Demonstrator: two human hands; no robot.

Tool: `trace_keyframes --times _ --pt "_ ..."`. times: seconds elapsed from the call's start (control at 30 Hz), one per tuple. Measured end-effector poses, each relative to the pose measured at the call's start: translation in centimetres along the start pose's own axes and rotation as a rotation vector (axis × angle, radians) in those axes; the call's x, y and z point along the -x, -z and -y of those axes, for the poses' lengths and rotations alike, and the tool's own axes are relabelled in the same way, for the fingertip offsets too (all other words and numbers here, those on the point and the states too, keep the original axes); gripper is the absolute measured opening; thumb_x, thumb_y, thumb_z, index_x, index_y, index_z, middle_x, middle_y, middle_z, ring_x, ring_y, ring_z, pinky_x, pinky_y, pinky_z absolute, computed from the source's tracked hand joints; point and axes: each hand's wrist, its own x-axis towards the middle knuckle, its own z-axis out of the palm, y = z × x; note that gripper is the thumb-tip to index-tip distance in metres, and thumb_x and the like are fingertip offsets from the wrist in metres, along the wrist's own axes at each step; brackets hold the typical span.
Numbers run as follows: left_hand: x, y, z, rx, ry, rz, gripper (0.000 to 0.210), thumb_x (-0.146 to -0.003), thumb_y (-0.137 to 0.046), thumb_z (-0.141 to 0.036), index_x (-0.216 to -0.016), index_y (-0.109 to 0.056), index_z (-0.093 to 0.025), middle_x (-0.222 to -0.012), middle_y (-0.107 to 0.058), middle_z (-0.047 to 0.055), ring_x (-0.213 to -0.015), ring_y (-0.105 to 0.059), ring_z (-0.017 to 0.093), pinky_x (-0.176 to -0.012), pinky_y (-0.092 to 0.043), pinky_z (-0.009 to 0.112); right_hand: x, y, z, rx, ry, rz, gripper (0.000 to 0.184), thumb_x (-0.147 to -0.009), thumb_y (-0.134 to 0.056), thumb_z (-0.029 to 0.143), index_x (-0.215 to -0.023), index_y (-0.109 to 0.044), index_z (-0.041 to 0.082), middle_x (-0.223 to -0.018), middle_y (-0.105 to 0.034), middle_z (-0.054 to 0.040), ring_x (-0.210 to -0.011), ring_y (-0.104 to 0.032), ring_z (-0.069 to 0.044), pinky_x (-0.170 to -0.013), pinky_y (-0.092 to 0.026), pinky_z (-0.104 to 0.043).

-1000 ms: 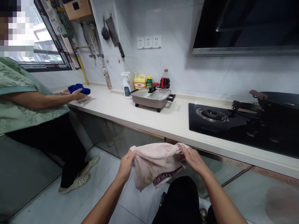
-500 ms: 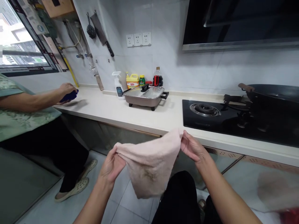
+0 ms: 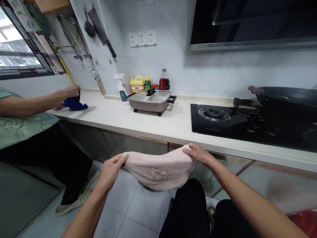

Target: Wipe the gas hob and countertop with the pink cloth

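A pale pink cloth with brownish stains hangs in the air in front of the counter. My left hand pinches its left upper corner between thumb and fingers. At the other upper corner, my right hand grips the cloth, thumb on the near side. The upper edge sags a little between them, and the lower part is doubled up in folds. Both hands are below the front edge of the counter, above the tiled floor.
At the left, another person's hand holds a blue cloth on the counter. A lidded electric pan, a spray bottle and a yellow jug stand towards the wall. Right lies a gas hob with a wok.
The pink cloth hung long and open; now it is shorter and folded up, with my hands turned over its corners. The other person's blue cloth has spread out on the counter.
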Motion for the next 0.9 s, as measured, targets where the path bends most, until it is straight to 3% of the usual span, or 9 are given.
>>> trace_keyframes --times 0.07,0.17,0.33,0.43,0.6,0.77,0.83,0.9 --pt "-0.4 0.3 -0.9 -0.133 -0.034 0.024 0.047 -0.069 -0.079 -0.065 -0.069 -0.077 -0.018 -0.061 -0.063 0.001 -0.063 -0.053 0.016 -0.060 -0.042 0.026 0.2 0.3 0.0 -0.037 -0.004 -0.054 0.035 -0.076 -0.064 0.055 -0.087 -0.063 0.021 -0.084 -0.068 -0.0030 -0.077 -0.058 -0.018 -0.068 -0.043 -0.029" --pt "-1.2 0.8 -2.2 -0.273 -0.065 0.094 0.050 -0.073 -0.073 -0.067 -0.060 -0.070 -0.019 -0.053 -0.051 -0.002 -0.056 -0.043 0.014 -0.053 -0.032 0.025 0.8 1.1 -0.1 -0.074 -0.006 -0.135 0.037 -0.074 -0.060 0.059 -0.082 -0.057 0.023 -0.076 -0.063 -0.0012 -0.070 -0.054 -0.017 -0.064 -0.041 -0.029" --pt "-2.1 0.8 -4.7 -0.366 -0.159 0.200 0.049 -0.071 -0.076 -0.064 -0.052 -0.063 -0.021 -0.056 -0.055 -0.001 -0.061 -0.046 0.016 -0.055 -0.034 0.023 2.3 3.8 1.3 -0.029 0.059 -0.169 0.039 -0.071 -0.068 0.059 -0.081 -0.057 0.024 -0.065 -0.057 0.0035 -0.060 -0.049 -0.014 -0.056 -0.036 -0.027" --pt "-2.5 0.9 -6.4 -0.315 -0.141 0.242 0.038 -0.065 -0.083 -0.060 -0.060 -0.074 -0.023 -0.061 -0.064 0.000 -0.063 -0.051 0.018 -0.057 -0.038 0.024 3.5 5.6 3.2 0.014 0.117 -0.169 0.039 -0.075 -0.069 0.060 -0.087 -0.061 0.023 -0.066 -0.058 0.0037 -0.054 -0.047 -0.013 -0.049 -0.034 -0.027" --pt "-2.9 1.1 -8.3 -0.171 -0.181 0.080 0.037 -0.066 -0.088 -0.057 -0.083 -0.085 -0.023 -0.073 -0.073 0.003 -0.071 -0.060 0.022 -0.066 -0.048 0.028 5.5 8.0 7.0 -0.075 0.228 -0.160 0.046 -0.078 -0.071 0.063 -0.095 -0.069 0.020 -0.077 -0.063 0.0000 -0.063 -0.049 -0.012 -0.056 -0.041 -0.027" --pt "-3.2 0.0 -9.6 0.015 -0.390 -0.015 0.035 -0.068 -0.090 -0.053 -0.086 -0.085 -0.024 -0.114 -0.077 0.005 -0.116 -0.064 0.030 -0.099 -0.052 0.032 6.8 10.6 9.6 -0.096 0.345 -0.068 0.049 -0.078 -0.077 0.057 -0.110 -0.072 0.020 -0.100 -0.071 -0.0064 -0.088 -0.061 -0.019 -0.077 -0.051 -0.032" --pt "-3.5 -0.8 -10.2 0.109 -0.412 -0.019 0.037 -0.068 -0.091 -0.049 -0.092 -0.084 -0.022 -0.124 -0.075 0.007 -0.125 -0.061 0.030 -0.104 -0.051 0.032 6.9 11.6 10.2 0.011 0.400 -0.163 0.042 -0.082 -0.073 0.057 -0.103 -0.075 0.021 -0.098 -0.070 -0.0061 -0.088 -0.061 -0.020 -0.078 -0.050 -0.033" --pt "-3.8 -1.7 -11.1 0.200 -0.380 -0.004 0.040 -0.069 -0.091 -0.046 -0.098 -0.083 -0.020 -0.119 -0.076 0.008 -0.121 -0.063 0.030 -0.100 -0.055 0.033 6.8 12.6 10.8 0.126 0.465 -0.314 0.035 -0.085 -0.069 0.056 -0.093 -0.076 0.023 -0.090 -0.067 -0.0040 -0.078 -0.058 -0.018 -0.071 -0.047 -0.032"
